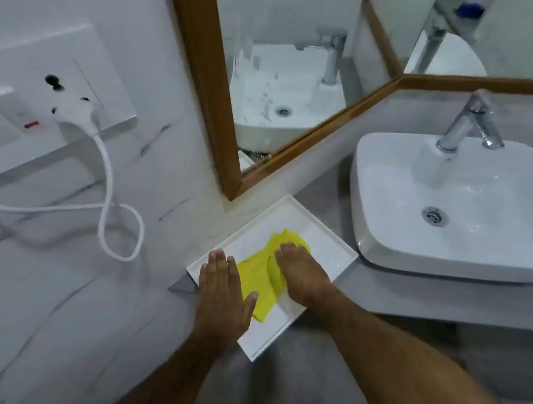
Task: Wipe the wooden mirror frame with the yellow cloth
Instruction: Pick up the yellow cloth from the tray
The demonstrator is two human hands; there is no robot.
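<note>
A yellow cloth point(256, 274) lies crumpled in a white rectangular tray point(330, 241) on the grey counter. My right hand point(300, 273) rests palm down on the cloth's right part, fingers spread. My left hand point(224, 291) lies flat over the tray's left edge, its thumb touching the cloth. The wooden mirror frame point(203, 73) runs up the wall above the tray, and its lower rail point(325, 129) slants up to the right towards a second framed mirror point(488, 83).
A white basin point(455, 205) with a chrome tap point(471, 121) stands right of the tray. On the left wall a switch plate point(39, 95) holds a white plug point(77, 113) whose cord point(109, 218) loops down. The counter's front edge runs below the tray.
</note>
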